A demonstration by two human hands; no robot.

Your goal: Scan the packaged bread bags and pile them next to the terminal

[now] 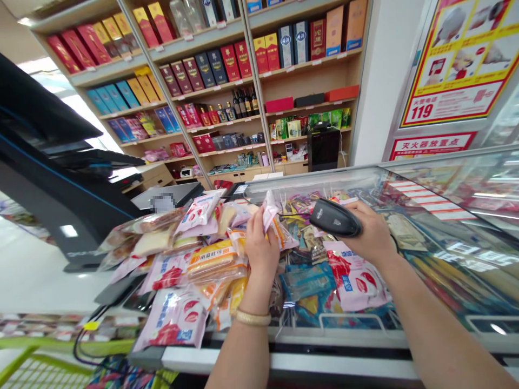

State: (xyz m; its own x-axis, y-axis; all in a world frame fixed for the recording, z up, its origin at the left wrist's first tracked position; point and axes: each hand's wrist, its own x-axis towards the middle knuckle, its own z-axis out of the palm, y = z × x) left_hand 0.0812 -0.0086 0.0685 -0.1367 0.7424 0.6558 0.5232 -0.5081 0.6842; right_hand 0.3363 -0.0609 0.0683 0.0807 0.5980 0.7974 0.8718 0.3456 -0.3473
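My left hand [261,246] is closed on a pale pink snack packet [270,210] held up by its edge, over a heap of packaged snacks. My right hand [368,232] grips a black barcode scanner [335,219], its head pointing left toward that packet. Below the scanner, a pink and red packet [357,278] lies on the glass counter top [300,329]. Left of my left hand are yellow-labelled bread packets [217,259], and another pink and red packet [174,319] lies at the counter's front edge.
A dark checkout terminal [60,178] stands at the left. Beyond the counter, wooden shelves [259,75] hold boxed bottles. Through the glass, several snack packs show in the case. A green shopping cart [44,367] is at the lower left, near dangling black cables [81,340].
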